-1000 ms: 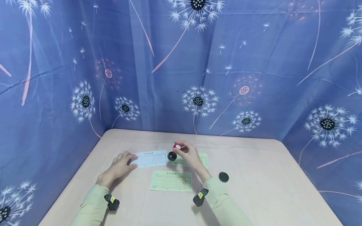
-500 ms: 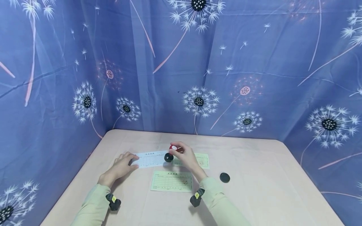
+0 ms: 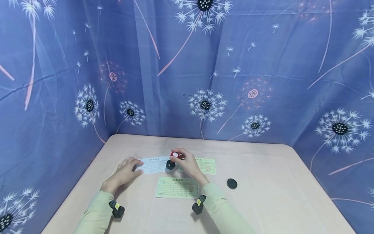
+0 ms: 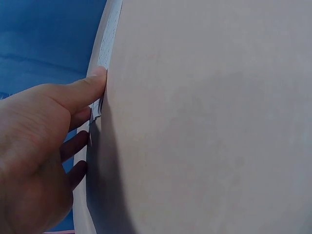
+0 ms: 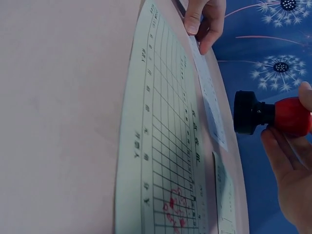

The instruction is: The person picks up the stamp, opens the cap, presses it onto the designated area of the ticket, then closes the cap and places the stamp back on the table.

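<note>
In the head view, my right hand [image 3: 188,164] grips the red knob of a round stamp [image 3: 170,164], its black base hanging over the right end of a pale blue form [image 3: 156,165]. The right wrist view shows the stamp [image 5: 246,113] side-on, black base raised above the papers. At the blue form's left end rests my left hand [image 3: 126,170], thumb and fingertips spread on the sheet. From the left wrist, the thumb of that hand [image 4: 36,146] touches the narrow strip of paper [image 4: 109,36] visible there.
A green form [image 3: 172,188] with a red stamp mark lies in front of the blue one. Another green form [image 3: 211,166], also marked red, sits behind my right hand. A round black cap [image 3: 232,183] lies to the right. Blue dandelion-print curtains [image 3: 181,107] enclose the table.
My right hand has carried the stamp leftward from beside the blue form to over its right end, uncovering more of the back green form. The left hand stays on the blue form.
</note>
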`<state>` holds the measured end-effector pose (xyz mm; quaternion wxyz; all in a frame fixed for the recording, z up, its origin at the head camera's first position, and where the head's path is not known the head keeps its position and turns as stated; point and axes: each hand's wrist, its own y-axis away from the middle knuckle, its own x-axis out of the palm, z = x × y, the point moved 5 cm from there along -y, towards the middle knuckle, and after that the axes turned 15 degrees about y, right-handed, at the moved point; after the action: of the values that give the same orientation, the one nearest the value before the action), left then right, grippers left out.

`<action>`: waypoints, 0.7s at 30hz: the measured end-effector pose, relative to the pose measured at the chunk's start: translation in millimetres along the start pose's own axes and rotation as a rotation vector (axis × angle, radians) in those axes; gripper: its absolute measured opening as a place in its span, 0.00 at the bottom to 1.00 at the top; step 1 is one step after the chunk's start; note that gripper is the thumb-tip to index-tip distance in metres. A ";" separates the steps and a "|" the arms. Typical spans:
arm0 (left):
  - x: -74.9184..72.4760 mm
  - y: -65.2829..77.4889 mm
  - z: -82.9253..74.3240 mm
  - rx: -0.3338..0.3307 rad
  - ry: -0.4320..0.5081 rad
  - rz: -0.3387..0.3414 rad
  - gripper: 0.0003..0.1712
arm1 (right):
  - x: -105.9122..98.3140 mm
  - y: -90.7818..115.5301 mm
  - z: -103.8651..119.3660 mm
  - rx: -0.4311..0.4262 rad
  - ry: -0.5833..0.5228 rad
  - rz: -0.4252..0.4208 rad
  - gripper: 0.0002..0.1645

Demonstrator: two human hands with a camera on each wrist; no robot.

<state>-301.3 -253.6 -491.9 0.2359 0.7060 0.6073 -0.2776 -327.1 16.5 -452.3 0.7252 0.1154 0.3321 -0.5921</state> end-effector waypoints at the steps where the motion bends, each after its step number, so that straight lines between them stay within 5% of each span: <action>1: -0.1 0.1 0.3 -0.002 -0.001 -0.001 0.24 | 1.2 -0.2 0.3 -0.003 0.005 0.001 0.23; 21: 0.6 -1.4 0.3 0.014 -0.055 0.018 0.24 | 18.2 -14.5 9.1 -0.046 0.065 0.017 0.23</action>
<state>-302.7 -253.2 -492.5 0.2499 0.7051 0.5925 -0.2991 -336.1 -6.8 -453.5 0.7216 0.1206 0.3680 -0.5739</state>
